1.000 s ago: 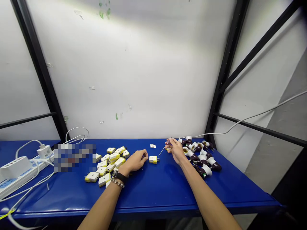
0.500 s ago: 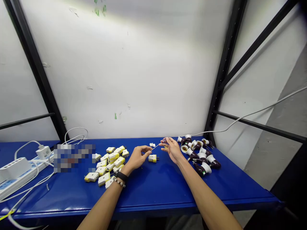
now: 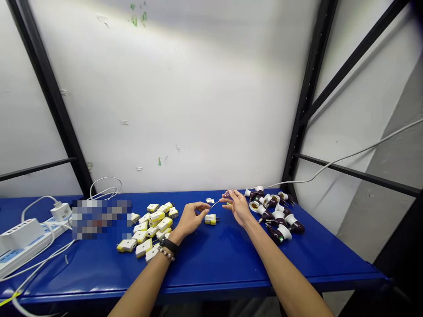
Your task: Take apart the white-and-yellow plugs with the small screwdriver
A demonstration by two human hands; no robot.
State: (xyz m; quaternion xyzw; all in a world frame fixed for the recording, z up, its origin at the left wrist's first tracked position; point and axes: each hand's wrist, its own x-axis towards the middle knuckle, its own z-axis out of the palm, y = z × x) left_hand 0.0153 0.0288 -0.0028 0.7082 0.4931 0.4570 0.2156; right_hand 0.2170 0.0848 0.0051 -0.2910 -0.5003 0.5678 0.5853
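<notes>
My right hand [image 3: 238, 208] pinches a slim screwdriver [image 3: 219, 202] with a dark handle, its thin shaft pointing left. The shaft tip ends just beside a small white plug cover [image 3: 210, 200] and does not clearly touch it. My left hand [image 3: 189, 219] hovers with its fingers apart, holding nothing, nearest a yellow-and-white two-pin plug [image 3: 210, 219] lying on the blue table [image 3: 211, 268]. Several similar plugs [image 3: 156, 216] lie heaped left of my left wrist. Several dark brown and white lamp holders [image 3: 276, 212] lie heaped right of my right hand.
A white power strip [image 3: 26, 240] with a plugged-in adapter and white cables lies at the table's left end. A pixelated patch [image 3: 99, 219] hides part of that end. Black shelf uprights [image 3: 306, 110] flank the white wall, and a white cable [image 3: 343, 163] runs up right.
My left hand has lifted off the table and opened toward the plug. My right hand has shifted left, bringing the screwdriver's tip beside the small white cover.
</notes>
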